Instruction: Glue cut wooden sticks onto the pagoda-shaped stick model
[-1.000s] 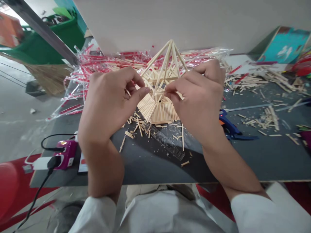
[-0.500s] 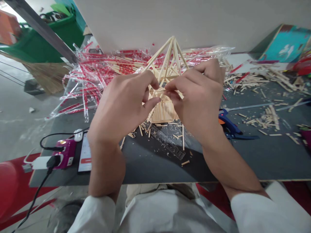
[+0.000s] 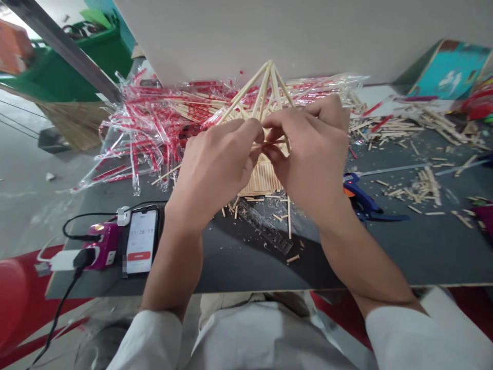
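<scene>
A model made of pale wooden sticks (image 3: 265,87) stands in front of me, its sticks meeting at a pointed top. Its lower front is a panel of sticks laid side by side (image 3: 265,180). My left hand (image 3: 219,162) is closed, thumb and fingers pinching the left end of a short wooden stick (image 3: 274,143) at the model's front. From the other side, my right hand (image 3: 314,159) pinches the same stick near its right end. The fingertips of both hands nearly meet and hide part of the model behind them.
A blue glue gun (image 3: 364,200) lies right of my right hand. Red-and-clear plastic wrappers (image 3: 142,123) heap at the back left. Stick offcuts (image 3: 427,187) scatter right. A clear ruler (image 3: 265,226) lies in front. At left are a phone (image 3: 141,239) and a purple power adapter (image 3: 103,246) with cables.
My left hand has moved right, closing its gap to the right hand and pinching the stick; its forearm uncovers more of the phone. My right hand has barely moved.
</scene>
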Demonstrator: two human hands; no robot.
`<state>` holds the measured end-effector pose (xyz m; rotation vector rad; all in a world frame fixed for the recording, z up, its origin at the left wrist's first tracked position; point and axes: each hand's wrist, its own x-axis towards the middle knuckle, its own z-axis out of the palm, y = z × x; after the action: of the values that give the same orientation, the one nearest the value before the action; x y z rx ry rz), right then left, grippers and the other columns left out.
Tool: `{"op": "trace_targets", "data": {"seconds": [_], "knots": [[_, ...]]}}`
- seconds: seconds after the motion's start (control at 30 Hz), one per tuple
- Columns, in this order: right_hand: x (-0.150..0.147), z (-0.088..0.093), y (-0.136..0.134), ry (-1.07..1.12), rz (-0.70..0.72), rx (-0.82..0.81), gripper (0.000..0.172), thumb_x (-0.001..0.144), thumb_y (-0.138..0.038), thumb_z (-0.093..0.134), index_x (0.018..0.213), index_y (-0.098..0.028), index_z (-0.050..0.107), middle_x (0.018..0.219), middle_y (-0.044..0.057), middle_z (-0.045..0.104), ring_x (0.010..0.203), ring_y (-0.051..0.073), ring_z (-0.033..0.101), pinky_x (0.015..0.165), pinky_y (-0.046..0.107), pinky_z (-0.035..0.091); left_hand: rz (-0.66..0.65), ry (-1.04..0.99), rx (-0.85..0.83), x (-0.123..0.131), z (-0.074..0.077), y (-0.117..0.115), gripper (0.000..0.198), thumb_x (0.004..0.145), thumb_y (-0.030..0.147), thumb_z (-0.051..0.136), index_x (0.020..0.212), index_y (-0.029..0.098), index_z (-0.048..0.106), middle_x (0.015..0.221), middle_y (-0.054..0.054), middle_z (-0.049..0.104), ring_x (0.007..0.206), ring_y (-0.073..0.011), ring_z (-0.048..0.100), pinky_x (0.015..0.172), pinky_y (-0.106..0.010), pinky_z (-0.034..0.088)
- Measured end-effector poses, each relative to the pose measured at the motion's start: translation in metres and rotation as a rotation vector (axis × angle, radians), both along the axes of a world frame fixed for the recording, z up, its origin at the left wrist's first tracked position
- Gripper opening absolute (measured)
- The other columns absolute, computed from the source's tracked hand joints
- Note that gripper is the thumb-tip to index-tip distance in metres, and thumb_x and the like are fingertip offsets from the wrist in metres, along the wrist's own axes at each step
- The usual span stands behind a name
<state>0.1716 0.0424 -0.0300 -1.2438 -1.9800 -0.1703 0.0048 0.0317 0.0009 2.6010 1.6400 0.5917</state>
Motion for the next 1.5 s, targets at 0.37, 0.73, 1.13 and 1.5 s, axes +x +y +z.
{"op": "trace_targets", "data": {"seconds": [0.37,0.73,1.13,1.5], "knots": [[0.004,-0.007,0.000,0.015,0.042,-0.034,0.023,0.099,-0.014,0.056,0.112,-0.028,0.068,0.097,0.006,0.074,0.108,0.032,0.055,0.094,0.053,0.046,0.023,-0.020,-0.020,-0.003,-0.003,0.002,0.015,0.100,0.020,0.053,0.104,0.026,0.065,0.095,-0.004,0.071,0.085,-0.0211,0.067,0.078,-0.035,0.046],[0.014,0.004,0.004,-0.055,0.096,-0.035,0.018,0.095,-0.022,0.068,0.110,-0.033,0.068,0.108,0.002,0.076,0.109,0.030,0.060,0.097,0.051,0.048,-0.006,0.043,0.039,-0.003,-0.004,0.004,0.018,0.100,0.019,0.051,0.111,0.021,0.065,0.092,-0.005,0.072,0.075,-0.0185,0.063,0.070,-0.034,0.043],[0.046,0.012,0.011,-0.052,0.124,-0.119,0.030,0.085,-0.033,0.083,0.110,-0.033,0.066,0.109,0.005,0.074,0.097,0.029,0.068,0.082,0.047,0.055,0.001,-0.008,0.001,-0.003,-0.005,0.005,0.016,0.103,0.028,0.052,0.111,0.023,0.065,0.081,-0.003,0.066,0.079,-0.0208,0.062,0.075,-0.035,0.046],[0.044,0.003,0.016,-0.024,0.117,-0.173,0.032,0.088,-0.038,0.080,0.111,-0.033,0.059,0.106,0.004,0.074,0.097,0.027,0.069,0.079,0.045,0.054,-0.006,-0.115,-0.035,-0.002,-0.008,0.006,0.014,0.101,0.031,0.052,0.106,0.027,0.065,0.078,-0.003,0.066,0.082,-0.0220,0.066,0.078,-0.034,0.048]]}}
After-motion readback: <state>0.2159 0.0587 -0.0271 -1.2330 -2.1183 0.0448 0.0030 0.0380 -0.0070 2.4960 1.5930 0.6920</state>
